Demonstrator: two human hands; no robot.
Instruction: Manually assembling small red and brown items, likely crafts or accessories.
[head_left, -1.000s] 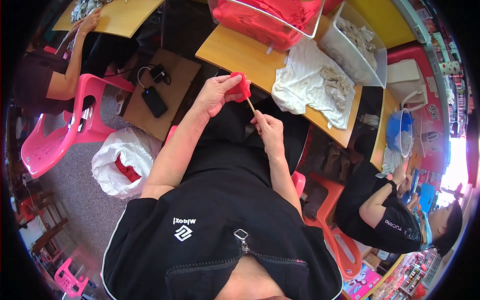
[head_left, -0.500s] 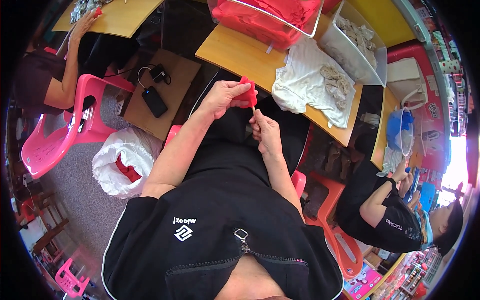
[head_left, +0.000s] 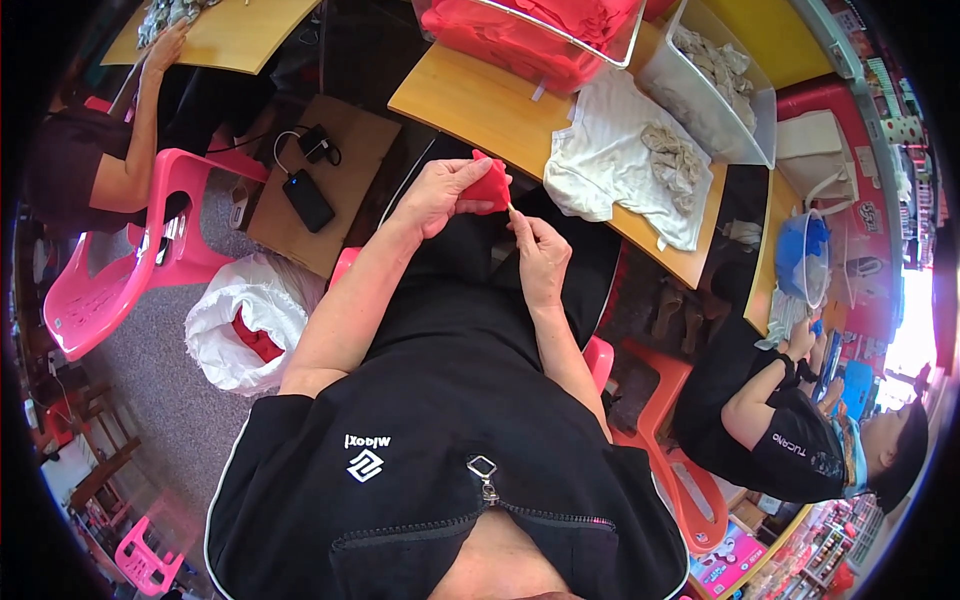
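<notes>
Left hand (head_left: 438,196) pinches a red piece (head_left: 488,188); right hand (head_left: 543,258) grips a thin stick (head_left: 512,209).

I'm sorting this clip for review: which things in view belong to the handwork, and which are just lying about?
In the work:
- red piece, held by the left hand
- thin stick, held by the right hand
- likely the red heap

Seemingly just lying about:
- black device
- white garment
- pink chair
</notes>
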